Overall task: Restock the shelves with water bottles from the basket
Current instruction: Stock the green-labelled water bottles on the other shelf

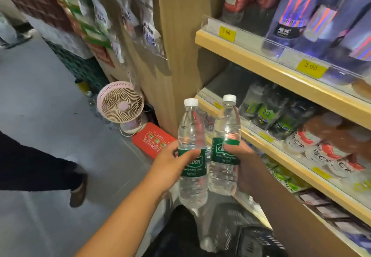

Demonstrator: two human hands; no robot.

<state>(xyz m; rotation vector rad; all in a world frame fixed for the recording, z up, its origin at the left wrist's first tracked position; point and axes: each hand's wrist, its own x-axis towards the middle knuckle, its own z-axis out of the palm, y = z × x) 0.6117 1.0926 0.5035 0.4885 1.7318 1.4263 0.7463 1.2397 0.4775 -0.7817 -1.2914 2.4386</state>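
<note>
My left hand (170, 162) grips a clear water bottle (191, 128) with a white cap and green label around its middle. Beside it, my right hand (244, 162) grips a second matching water bottle (226, 124), also upright. Both bottles are held side by side in front of the left end of the wooden shelves (261, 136). Below my arms sits a dark basket (251, 238) on the floor, partly hidden by my forearms, with a bottle cap showing inside it.
The shelves on the right hold dark bottles, green-labelled bottles and red-and-white items behind yellow price tags (226, 33). A pink fan (120, 104) and a red box (152, 138) sit on the floor by the shelf end. Another person's leg (40, 172) stands at left.
</note>
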